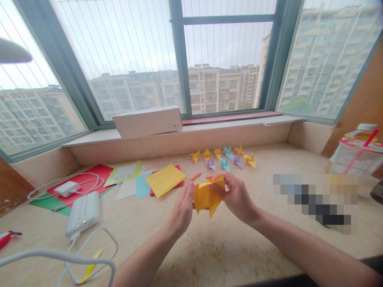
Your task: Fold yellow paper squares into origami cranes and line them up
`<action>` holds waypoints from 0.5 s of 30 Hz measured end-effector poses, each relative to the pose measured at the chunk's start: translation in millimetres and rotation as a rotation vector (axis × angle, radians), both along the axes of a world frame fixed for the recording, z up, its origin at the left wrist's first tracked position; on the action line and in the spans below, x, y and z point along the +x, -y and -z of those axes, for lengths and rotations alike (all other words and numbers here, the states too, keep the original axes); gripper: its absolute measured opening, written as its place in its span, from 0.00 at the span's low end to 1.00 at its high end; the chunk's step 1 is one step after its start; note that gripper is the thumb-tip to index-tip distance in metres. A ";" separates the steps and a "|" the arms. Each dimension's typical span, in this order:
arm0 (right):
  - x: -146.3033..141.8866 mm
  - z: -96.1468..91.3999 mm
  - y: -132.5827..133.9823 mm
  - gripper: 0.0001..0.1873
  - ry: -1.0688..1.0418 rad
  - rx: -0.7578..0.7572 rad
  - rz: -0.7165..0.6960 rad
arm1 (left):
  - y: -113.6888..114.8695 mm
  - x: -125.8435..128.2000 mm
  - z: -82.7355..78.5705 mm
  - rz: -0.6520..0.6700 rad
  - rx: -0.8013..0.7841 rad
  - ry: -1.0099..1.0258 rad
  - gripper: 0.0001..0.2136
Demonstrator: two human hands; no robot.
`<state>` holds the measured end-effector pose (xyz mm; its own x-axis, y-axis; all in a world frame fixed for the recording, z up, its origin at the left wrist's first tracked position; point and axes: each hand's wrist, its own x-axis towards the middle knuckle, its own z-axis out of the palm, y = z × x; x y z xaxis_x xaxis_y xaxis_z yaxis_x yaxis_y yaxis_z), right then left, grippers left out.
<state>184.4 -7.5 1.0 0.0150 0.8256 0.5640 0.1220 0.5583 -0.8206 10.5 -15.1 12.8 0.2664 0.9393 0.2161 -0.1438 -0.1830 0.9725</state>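
Above the beige counter I hold a half-folded orange paper figure (207, 196). My right hand (236, 195) pinches its upper right edge, fingers closed on the paper. My left hand (183, 207) rests against the figure's left side with its fingers stretched out and nearly flat. Several finished paper cranes (224, 158), yellow, purple and teal, stand in a cluster farther back near the window sill. To the left of my hands lies a loose stack of coloured paper sheets (164, 179), a yellow one on top.
A white power bank (83, 213) with white cables (89, 255) lies at the left front, beside a white charger (67, 188) on red paper. A long white box (148, 120) sits on the sill. A plastic cup with a red straw (357, 157) stands at the right.
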 end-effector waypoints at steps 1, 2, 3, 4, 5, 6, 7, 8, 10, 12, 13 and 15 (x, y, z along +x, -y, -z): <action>-0.1 0.7 0.0 0.09 -0.005 -0.003 -0.016 | -1.0 -0.3 0.1 -0.001 -0.045 0.020 0.28; 0.1 1.3 -0.2 0.09 -0.011 -0.005 -0.032 | -1.7 -0.7 -0.2 0.005 -0.075 0.017 0.27; 0.4 1.8 -0.5 0.09 -0.015 -0.003 -0.046 | -1.9 -1.0 -1.0 0.011 -0.082 -0.004 0.26; 0.8 1.9 -0.8 0.10 -0.015 0.002 -0.061 | -1.7 -1.1 -2.2 0.017 -0.065 -0.037 0.24; 1.2 1.8 -1.1 0.10 -0.012 0.011 -0.072 | -1.2 -1.1 -3.7 0.024 -0.039 -0.072 0.22; 1.6 1.4 -1.2 0.10 -0.004 0.022 -0.081 | -0.4 -1.0 -5.4 0.037 -0.015 -0.098 0.21; 1.9 1.0 -1.3 0.10 0.002 0.034 -0.085 | 0.4 -0.9 -7.0 0.053 0.005 -0.112 0.21; 2.0 0.6 -1.2 0.10 0.006 0.045 -0.085 | 1.2 -0.7 -8.3 0.071 0.020 -0.118 0.20; 2.0 0.4 -1.1 0.11 0.001 0.056 -0.081 | 2.5 -0.5 -10.0 0.099 0.057 -0.126 0.20; 1.8 0.9 -0.9 0.14 -0.014 0.044 -0.083 | 3.1 -0.6 -10.0 0.108 0.114 -0.146 0.19; 1.9 1.1 -0.7 0.15 -0.019 0.028 -0.091 | 3.2 -0.6 -9.4 0.101 0.144 -0.160 0.19; 2.3 1.1 -0.2 0.16 -0.019 -0.006 -0.109 | 3.0 -0.6 -7.6 0.075 0.190 -0.194 0.18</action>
<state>186.7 -7.4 -0.1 -0.0645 0.8263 0.5596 0.0453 0.5626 -0.8255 9.9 -18.1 20.3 0.3877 0.8628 0.3244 0.0221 -0.3606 0.9325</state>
